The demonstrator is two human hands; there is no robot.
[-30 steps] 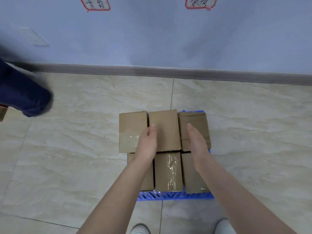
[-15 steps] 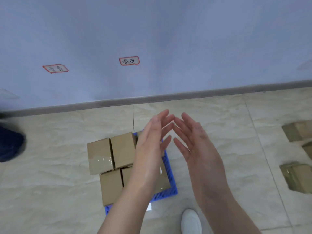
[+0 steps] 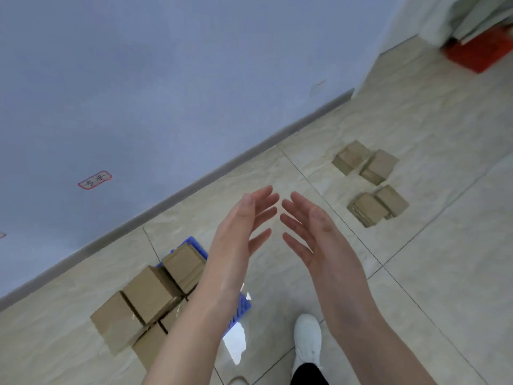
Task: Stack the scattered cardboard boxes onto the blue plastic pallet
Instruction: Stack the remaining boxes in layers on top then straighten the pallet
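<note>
The blue plastic pallet (image 3: 195, 243) lies on the tiled floor at lower left, with several cardboard boxes (image 3: 150, 294) stacked on it; my left forearm hides its right part. My left hand (image 3: 241, 232) and my right hand (image 3: 313, 232) are raised in front of me with straight, spread fingers, palms facing each other, holding nothing. Loose cardboard boxes sit on the floor to the right: a far pair (image 3: 363, 162) and a nearer pair (image 3: 377, 205), well beyond my right hand.
A blue-grey wall with a grey skirting board (image 3: 194, 187) runs diagonally behind the pallet. A red object (image 3: 477, 51) stands at the top right near a white corner. My white shoe (image 3: 306, 340) is on the floor at the bottom.
My view has swung right and tilted. Both hands lifted off the stacked boxes and stay raised and empty. The loose boxes on the right came into fuller view.
</note>
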